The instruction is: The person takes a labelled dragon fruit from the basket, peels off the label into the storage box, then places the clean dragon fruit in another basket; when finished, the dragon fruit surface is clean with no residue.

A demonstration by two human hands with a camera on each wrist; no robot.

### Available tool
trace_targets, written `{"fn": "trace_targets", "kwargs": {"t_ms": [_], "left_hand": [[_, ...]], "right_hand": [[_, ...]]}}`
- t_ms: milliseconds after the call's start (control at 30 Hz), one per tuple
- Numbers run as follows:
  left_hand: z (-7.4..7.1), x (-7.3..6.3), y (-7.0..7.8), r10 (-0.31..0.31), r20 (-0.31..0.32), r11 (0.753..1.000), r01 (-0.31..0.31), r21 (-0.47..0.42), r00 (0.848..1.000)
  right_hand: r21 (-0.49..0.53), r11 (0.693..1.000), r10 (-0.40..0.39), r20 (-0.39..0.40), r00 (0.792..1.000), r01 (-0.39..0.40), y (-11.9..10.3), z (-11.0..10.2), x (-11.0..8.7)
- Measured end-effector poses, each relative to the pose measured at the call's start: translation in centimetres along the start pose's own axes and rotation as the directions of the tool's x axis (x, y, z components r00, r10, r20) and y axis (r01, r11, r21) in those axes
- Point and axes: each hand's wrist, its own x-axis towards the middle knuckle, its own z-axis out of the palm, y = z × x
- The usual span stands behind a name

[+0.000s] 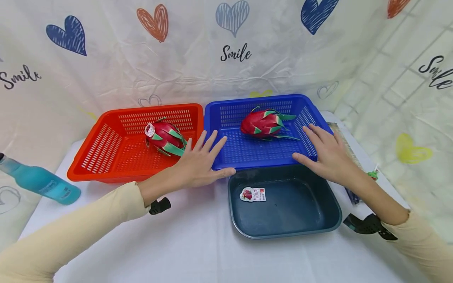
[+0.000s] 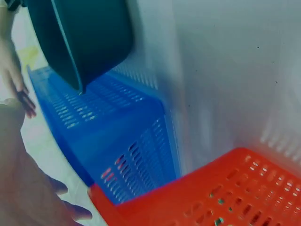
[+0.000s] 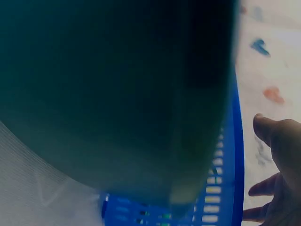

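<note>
My left hand (image 1: pixel 198 163), fingers spread, hovers where the red basket (image 1: pixel 116 176) and the blue basket (image 1: pixel 226 159) meet. Over the blue basket's right front corner is my right hand (image 1: pixel 329 157), its fingers loosely extended and holding nothing. One dragon fruit (image 1: pixel 166 135) with a white-pink end lies in the red basket, its leaf tips partly behind my left fingers. Another dragon fruit (image 1: pixel 261 122) lies on its side in the blue basket. A dark green tub (image 1: pixel 290 232) stands in front of the blue basket, with a small dragon-fruit label (image 1: pixel 253 194) inside it.
A bottle of blue liquid (image 1: pixel 46 182) leans or lies at the table's left side. Right of the tub, partly behind my right arm, are a flat patterned packet (image 1: pixel 345 141) and a small green-and-red item (image 1: pixel 373 175). A heart-printed cloth (image 1: pixel 191 51) hangs behind the baskets.
</note>
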Motion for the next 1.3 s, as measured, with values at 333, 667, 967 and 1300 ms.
{"fn": "trace_targets", "kwargs": {"t_ms": [333, 667, 967, 1300], "left_hand": [[-0.6, -2.8, -2.8, -0.098, -0.07, 0.995, 0.097, -0.025, 0.993], [0.0, -5.8, -5.1, -0.143, -0.103, 0.989, 0.137, -0.057, 0.984], [-0.3, -8.3, -6.8, -0.183, -0.15, 0.98, 0.168, -0.103, 0.972], [-0.8, -10.1, -8.9, -0.192, -0.22, 0.975, 0.162, -0.149, 0.956]], "right_hand": [[-0.105, 0.994, -0.032, 0.091, 0.995, 0.041, -2.4, 0.5, 0.6], [-0.119, 0.987, -0.084, 0.209, 0.974, 0.111, -4.6, 0.1, 1.9], [-0.117, 0.98, -0.13, 0.224, 0.966, 0.159, -6.2, -0.2, 3.1], [-0.046, 0.978, -0.189, 0.235, 0.954, 0.205, -8.3, 0.0, 5.2]]}}
